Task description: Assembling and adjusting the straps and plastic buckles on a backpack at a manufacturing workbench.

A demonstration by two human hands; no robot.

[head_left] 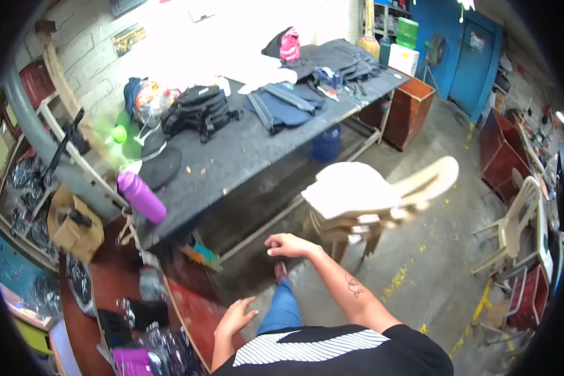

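Black sleeve [415, 348] behind, the right hand [292, 245] extends forward, fingers loosely curled.

A bag workshop is being suggested by the long dark tabletop [244, 155], where backpacks [200, 108] are being supported. Concrete flooring [435, 266] is being crossed by yellow markings [395, 285].

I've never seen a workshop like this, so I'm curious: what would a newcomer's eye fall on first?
Probably the bright purple bottle at the near left end of the dark table, with a green fan just beyond it. Next might come the cream plastic chairs, apparently stacked, on the floor ahead and to the right of the person's right hand. Far back on the right, a blue door also stands out.
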